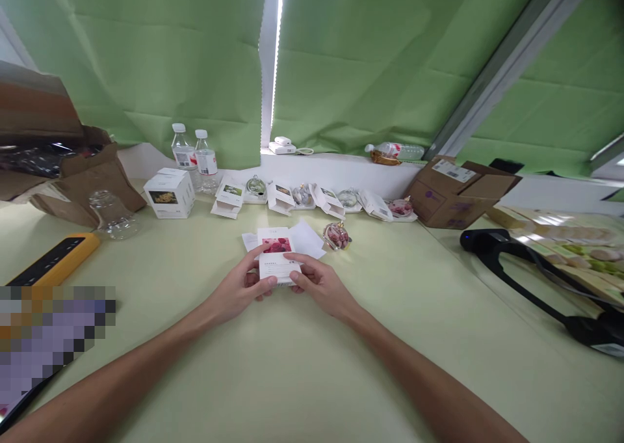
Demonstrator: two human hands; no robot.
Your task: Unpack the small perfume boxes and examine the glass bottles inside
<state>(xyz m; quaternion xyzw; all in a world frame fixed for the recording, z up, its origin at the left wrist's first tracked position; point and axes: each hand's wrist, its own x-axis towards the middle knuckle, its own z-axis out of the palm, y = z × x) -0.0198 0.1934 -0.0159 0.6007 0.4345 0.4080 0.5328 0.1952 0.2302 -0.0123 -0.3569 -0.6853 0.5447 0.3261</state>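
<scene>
Between my two hands is a small white cardboard box point(275, 261) with a red and pink flower picture on its far part. My left hand point(245, 280) grips its left side, thumb on the near edge. On the right side my right hand point(314, 280) holds it too, its thumb near the front corner and a finger on top. White paper point(308, 236) lies flat behind the box. A round clear ornament point(337, 236) with dark red contents and a gold cap rests on the table to the right of the paper.
Along the back stand several opened white boxes point(229, 197) beside clear ornaments point(255, 186). Further left are a closed white box point(170, 194), two water bottles point(205, 163) and a glass jar point(112, 215). A cardboard carton point(453, 196) and a black curved frame point(526, 293) occupy the right.
</scene>
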